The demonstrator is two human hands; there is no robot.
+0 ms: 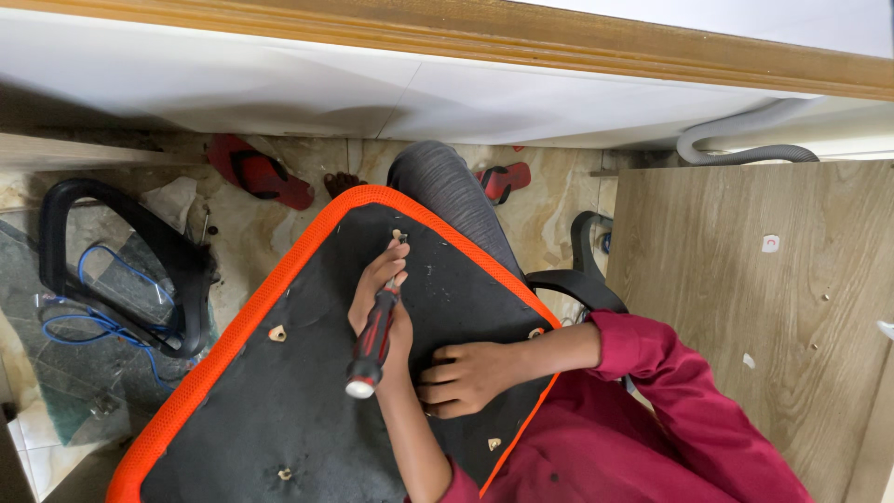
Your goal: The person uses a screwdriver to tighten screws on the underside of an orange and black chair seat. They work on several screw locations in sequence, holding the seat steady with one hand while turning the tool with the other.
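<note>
The left hand [380, 303] gripped a red-and-black screwdriver [374, 333], its tip at a screw hole in the black, orange-edged seat base [279, 410]. The right hand [463, 377] lay flat on the base beside it.

Even soft daylight, mild shadows under ledge, sharp focus, wide-angle bending at edges.

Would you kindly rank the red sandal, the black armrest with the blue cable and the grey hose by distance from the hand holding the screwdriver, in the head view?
From that hand:
1. Red sandal, up and to its left.
2. Black armrest, far left on the floor.
3. Grey hose, upper right by the wall.
</note>
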